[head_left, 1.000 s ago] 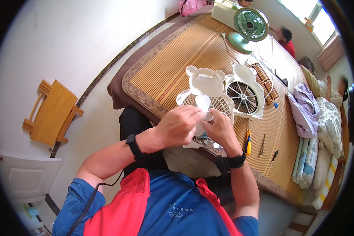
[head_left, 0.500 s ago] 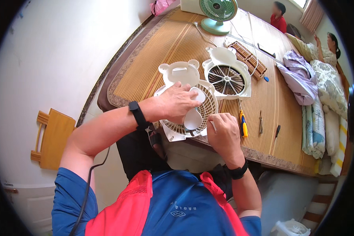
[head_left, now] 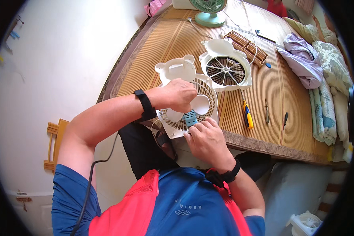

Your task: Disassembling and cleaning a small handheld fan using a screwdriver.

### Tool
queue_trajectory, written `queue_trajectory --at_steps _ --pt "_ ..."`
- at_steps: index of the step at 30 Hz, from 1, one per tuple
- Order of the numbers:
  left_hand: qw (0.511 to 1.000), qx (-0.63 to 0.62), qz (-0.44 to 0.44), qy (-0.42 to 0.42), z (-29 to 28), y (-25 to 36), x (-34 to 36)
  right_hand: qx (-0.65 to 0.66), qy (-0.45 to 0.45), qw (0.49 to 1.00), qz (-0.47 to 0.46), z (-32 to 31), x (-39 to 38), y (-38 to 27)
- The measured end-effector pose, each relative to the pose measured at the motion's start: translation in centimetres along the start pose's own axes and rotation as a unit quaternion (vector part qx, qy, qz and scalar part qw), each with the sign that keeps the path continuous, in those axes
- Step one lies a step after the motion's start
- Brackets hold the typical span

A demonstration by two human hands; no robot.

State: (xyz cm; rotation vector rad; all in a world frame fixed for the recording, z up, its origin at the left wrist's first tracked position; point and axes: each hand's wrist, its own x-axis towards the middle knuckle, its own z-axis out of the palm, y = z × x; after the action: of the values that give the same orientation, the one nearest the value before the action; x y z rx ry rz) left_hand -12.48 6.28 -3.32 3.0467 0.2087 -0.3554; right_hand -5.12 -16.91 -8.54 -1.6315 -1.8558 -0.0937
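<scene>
A white fan housing with a round grille lies at the mat's near edge. On it sit a white three-blade propeller and a small blue metal bracket. My left hand is closed over the propeller's middle; whatever its fingers hold is hidden. My right hand has curled fingers at the housing's lower edge beside the bracket, their grip hidden. A white bear-head-shaped panel lies behind the housing.
A second housing, brown slatted louvre, screwdriver, thin tools and green fan lie or stand on the mat. Folded bedding lines the right side. People are partly visible at the far right.
My left hand went from spread over the propeller to curled on its middle, and the blades turned. My right hand moved leftward and down to the bracket. The view shifted.
</scene>
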Motion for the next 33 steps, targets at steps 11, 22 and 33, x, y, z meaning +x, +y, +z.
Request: queue_trajectory --at_steps 11,22,33 --pt "0.977 -0.146 -0.154 -0.019 0.4 -1.0 0.3 -0.069 -0.116 0.982 0.132 1.1 3.3 1.3" --pt "0.947 -0.242 -0.208 0.027 2.8 -4.5 0.9 0.041 -0.050 0.982 0.178 -0.9 4.3 4.1" --pt "0.905 -0.379 -0.187 0.056 4.4 -5.5 0.1 0.007 -0.069 0.987 0.147 1.8 5.9 4.6"
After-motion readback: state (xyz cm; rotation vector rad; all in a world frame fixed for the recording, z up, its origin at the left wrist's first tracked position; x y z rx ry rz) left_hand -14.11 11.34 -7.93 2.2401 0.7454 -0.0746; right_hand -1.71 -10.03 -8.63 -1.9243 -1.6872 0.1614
